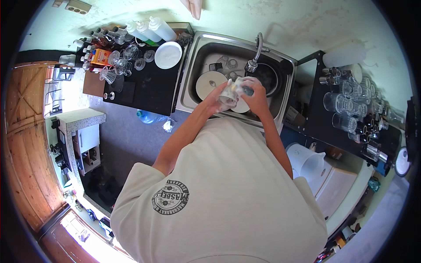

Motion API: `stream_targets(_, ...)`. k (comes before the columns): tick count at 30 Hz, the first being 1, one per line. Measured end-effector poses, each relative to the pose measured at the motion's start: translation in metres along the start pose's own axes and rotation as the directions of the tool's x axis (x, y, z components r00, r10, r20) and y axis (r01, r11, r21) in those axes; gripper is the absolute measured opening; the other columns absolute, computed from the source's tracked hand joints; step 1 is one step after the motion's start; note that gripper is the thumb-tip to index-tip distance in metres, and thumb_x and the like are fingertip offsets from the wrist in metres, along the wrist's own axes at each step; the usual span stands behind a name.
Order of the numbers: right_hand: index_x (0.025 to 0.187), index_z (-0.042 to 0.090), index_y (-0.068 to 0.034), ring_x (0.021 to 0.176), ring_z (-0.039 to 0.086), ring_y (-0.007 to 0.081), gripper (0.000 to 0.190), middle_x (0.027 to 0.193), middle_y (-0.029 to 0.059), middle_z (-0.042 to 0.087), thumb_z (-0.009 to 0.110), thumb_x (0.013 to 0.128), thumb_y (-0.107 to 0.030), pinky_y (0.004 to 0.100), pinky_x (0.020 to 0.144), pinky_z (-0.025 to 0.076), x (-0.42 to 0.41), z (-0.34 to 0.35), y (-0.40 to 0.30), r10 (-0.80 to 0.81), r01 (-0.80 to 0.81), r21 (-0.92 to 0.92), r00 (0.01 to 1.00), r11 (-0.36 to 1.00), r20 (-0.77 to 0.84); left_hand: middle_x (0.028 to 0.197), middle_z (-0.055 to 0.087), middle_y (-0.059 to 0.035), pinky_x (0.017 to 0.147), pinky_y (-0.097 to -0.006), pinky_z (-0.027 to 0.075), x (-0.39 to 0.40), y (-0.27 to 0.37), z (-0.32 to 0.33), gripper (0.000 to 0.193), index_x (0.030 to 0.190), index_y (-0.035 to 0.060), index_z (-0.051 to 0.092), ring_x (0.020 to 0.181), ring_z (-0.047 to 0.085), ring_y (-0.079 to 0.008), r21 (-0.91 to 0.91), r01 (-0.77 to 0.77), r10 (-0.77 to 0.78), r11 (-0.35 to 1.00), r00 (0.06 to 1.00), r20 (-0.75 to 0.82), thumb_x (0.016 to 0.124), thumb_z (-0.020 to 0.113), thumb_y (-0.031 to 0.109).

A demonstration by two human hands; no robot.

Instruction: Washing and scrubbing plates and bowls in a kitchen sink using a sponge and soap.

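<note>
Over the sink (199, 74), my left hand (213, 98) is wrapped around a clear drinking glass (228, 97) coated in suds. The glass is tilted. My right hand (257, 98) grips a foamy sponge (248, 90) with a dark side, close against the glass. White lather (241, 83) covers the fingers of both hands. Below them in the basin lies a white plate (207, 86) with a spoon (212, 83) on it. Another white plate (241, 107) is partly hidden under my hands. Several small glasses (232, 63) sit at the back of the basin.
The flexible faucet (259, 49) hangs above a round black pan (267, 79) in the basin. On the left counter stand squeeze bottles (161, 29), a white plate (168, 55) and glass drippers (108, 75). Several glasses (343, 103) crowd the right counter. A water bottle (149, 117) lies on the floor.
</note>
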State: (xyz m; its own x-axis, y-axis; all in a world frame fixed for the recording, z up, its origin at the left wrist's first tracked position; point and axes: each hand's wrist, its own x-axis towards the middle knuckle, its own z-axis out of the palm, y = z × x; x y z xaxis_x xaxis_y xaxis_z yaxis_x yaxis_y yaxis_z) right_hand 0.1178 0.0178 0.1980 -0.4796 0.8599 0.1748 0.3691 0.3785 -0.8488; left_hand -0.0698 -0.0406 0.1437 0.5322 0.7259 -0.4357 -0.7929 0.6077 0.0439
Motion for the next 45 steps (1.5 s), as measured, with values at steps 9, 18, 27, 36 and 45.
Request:
stream_targets(9,0.096,0.072,-0.003,0.107,0.065,0.0298,0.029,0.112,0.0129,0.069,0.077,0.068,-0.007,0.0364,0.097,0.048,0.004,0.004,0.009,0.14,-0.135,0.089,0.988,0.987,-0.061,0.103,0.068,-0.0104,0.074,-0.0426,0.059,-0.009,-0.008,0.036,0.047,0.119,0.0085,0.059,0.084,0.069,-0.0264,0.088,-0.009,0.028,0.996,0.976,-0.217,0.101,0.049,0.051)
stream_targets(18,0.105,0.07,0.001,0.104,0.067,0.0231,0.032,0.108,0.0138,0.071,0.073,0.074,-0.006,0.0336,0.096,0.049,0.005,-0.007,0.029,0.149,-0.152,0.193,0.988,0.969,0.026,0.103,0.07,-0.0115,0.069,-0.0363,0.056,-0.016,-0.007,0.025,0.045,0.126,0.0068,0.057,0.085,0.069,-0.0243,0.429,-0.028,0.085,0.903,0.99,-0.114,0.1,0.052,0.044)
stream_targets(27,0.108,0.072,0.003,0.098,0.07,0.0196,0.035,0.101,0.0149,0.074,0.072,0.08,-0.017,0.0323,0.09,0.051,0.032,-0.021,0.01,0.272,-0.376,0.185,0.865,0.908,0.422,0.102,0.07,-0.0067,0.066,-0.031,0.053,-0.007,-0.008,0.011,0.041,0.121,0.0038,0.062,0.085,0.069,-0.0179,0.89,0.024,0.272,0.456,0.948,-0.165,0.083,0.072,0.017)
stream_targets(36,0.103,0.073,0.0,0.104,0.067,0.0269,0.033,0.11,0.0129,0.072,0.074,0.073,-0.012,0.0344,0.096,0.049,0.025,0.007,0.003,0.155,-0.178,0.243,0.982,0.953,0.111,0.106,0.069,-0.0096,0.073,-0.0372,0.057,-0.009,-0.004,0.011,0.048,0.13,0.0063,0.054,0.089,0.071,-0.0228,0.553,-0.152,0.256,0.819,0.96,-0.115,0.1,0.052,0.043)
stream_targets(45,0.096,0.074,-0.005,0.111,0.062,0.0325,0.029,0.115,0.0116,0.069,0.078,0.068,-0.008,0.04,0.099,0.048,-0.004,0.007,0.001,-0.05,0.051,0.119,0.999,0.992,-0.016,0.109,0.067,-0.0098,0.077,-0.0412,0.058,-0.009,-0.003,0.01,0.048,0.124,0.0092,0.057,0.092,0.068,-0.0259,0.213,-0.156,0.194,0.964,0.967,-0.168,0.101,0.047,0.05)
